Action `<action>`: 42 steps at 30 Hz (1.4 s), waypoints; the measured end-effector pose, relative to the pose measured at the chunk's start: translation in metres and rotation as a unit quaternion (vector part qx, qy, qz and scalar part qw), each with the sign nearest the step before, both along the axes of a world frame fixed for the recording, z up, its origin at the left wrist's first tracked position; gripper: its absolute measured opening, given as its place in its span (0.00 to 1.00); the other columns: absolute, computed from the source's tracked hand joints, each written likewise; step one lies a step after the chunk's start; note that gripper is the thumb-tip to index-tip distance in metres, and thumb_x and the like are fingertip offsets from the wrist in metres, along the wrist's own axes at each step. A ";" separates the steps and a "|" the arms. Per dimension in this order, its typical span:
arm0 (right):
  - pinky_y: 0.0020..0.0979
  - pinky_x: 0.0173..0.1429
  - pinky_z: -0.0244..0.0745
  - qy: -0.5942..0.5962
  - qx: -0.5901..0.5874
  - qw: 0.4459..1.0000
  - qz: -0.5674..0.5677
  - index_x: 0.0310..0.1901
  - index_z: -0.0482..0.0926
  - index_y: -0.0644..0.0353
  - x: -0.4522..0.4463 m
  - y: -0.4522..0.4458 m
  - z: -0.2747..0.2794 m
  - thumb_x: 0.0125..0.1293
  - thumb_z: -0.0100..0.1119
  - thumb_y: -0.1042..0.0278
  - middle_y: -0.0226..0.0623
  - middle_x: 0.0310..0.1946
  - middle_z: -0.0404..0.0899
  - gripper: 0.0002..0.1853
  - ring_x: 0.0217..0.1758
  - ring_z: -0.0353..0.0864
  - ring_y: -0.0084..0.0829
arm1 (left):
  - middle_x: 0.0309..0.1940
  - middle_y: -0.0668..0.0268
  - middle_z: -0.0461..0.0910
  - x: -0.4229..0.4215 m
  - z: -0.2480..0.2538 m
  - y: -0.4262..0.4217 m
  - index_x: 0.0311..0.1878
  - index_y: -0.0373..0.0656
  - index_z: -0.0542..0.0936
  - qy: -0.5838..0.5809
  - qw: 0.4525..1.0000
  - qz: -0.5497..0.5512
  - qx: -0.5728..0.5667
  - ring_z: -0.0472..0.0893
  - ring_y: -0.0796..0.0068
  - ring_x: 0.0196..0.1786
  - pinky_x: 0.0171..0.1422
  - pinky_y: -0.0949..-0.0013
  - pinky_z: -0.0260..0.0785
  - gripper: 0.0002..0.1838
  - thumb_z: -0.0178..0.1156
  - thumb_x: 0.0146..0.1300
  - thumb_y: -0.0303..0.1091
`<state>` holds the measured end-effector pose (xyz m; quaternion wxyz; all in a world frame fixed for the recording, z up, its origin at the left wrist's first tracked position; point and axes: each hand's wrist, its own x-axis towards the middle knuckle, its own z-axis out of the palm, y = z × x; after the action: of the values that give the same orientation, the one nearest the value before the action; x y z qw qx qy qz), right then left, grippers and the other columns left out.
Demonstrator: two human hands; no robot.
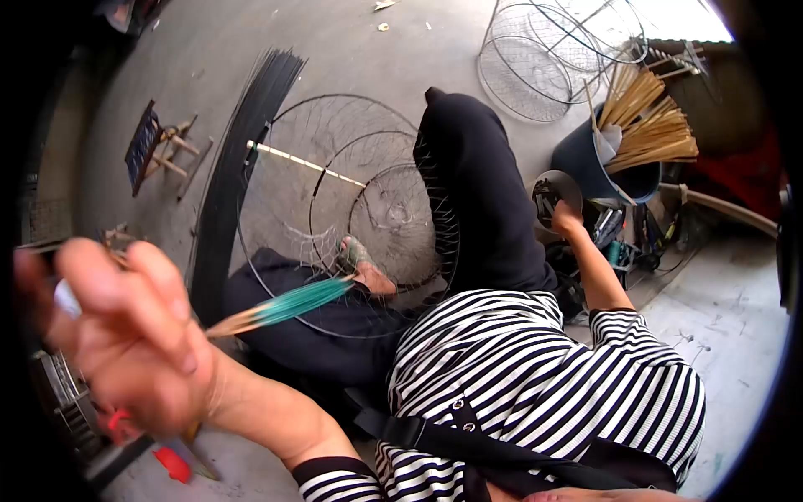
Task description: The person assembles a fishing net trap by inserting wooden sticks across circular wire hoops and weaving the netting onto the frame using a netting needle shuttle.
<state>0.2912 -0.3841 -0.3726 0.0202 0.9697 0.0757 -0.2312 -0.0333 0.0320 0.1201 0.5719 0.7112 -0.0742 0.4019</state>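
My left hand (138, 335) is raised at the left, close to the camera and blurred, with its fingers curled. Out of its heel side sticks a slim wooden netting shuttle (288, 305) wound with green twine. A white band or wrap shows on one finger. Between my legs stands a round wire-hooped net cage (393, 205), with a pale jointed stick (305, 164) along its side. Over on the right, my right hand (567, 219) is at the rim of a round tin (548, 188) with dark small pieces inside; its fingertips are partly hidden.
A long bundle of black rods (238, 159) lies left of the cage. Beyond it is a small folding stool (159, 151). More hooped net cages (535, 75) stand at the upper right, near a dark bucket (577, 159) of split bamboo strips (648, 125). A red object (171, 464) lies lower left.
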 end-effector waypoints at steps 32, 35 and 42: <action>0.19 0.27 0.66 0.032 0.654 0.756 0.000 0.56 0.71 0.63 -0.023 0.163 0.305 0.68 0.54 0.74 0.29 0.32 0.74 0.15 0.26 0.71 0.17 | 0.44 0.57 0.77 0.011 0.008 -0.005 0.49 0.33 0.72 -0.213 0.934 0.193 0.212 0.75 0.73 0.41 0.48 0.71 0.69 0.11 0.54 0.64 0.24; 0.18 0.33 0.70 0.166 0.639 0.750 0.048 0.58 0.70 0.62 -0.056 0.185 0.336 0.65 0.56 0.79 0.29 0.37 0.77 0.19 0.32 0.73 0.16 | 0.45 0.56 0.77 0.022 -0.038 0.014 0.48 0.33 0.73 -0.117 0.920 0.365 0.088 0.76 0.72 0.44 0.49 0.72 0.70 0.10 0.53 0.64 0.22; 0.37 0.46 0.76 0.117 0.419 0.767 0.471 0.53 0.74 0.63 -0.098 0.291 0.340 0.61 0.60 0.72 0.48 0.40 0.79 0.19 0.41 0.81 0.47 | 0.36 0.61 0.78 0.060 -0.259 0.048 0.56 0.33 0.69 0.253 0.857 0.234 -0.382 0.79 0.75 0.38 0.43 0.73 0.72 0.16 0.53 0.69 0.30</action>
<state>0.1929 -0.0933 -0.0328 -0.2904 0.6897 0.6144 -0.2500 0.0267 0.0797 -0.1392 0.6866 0.5104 0.4014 0.3269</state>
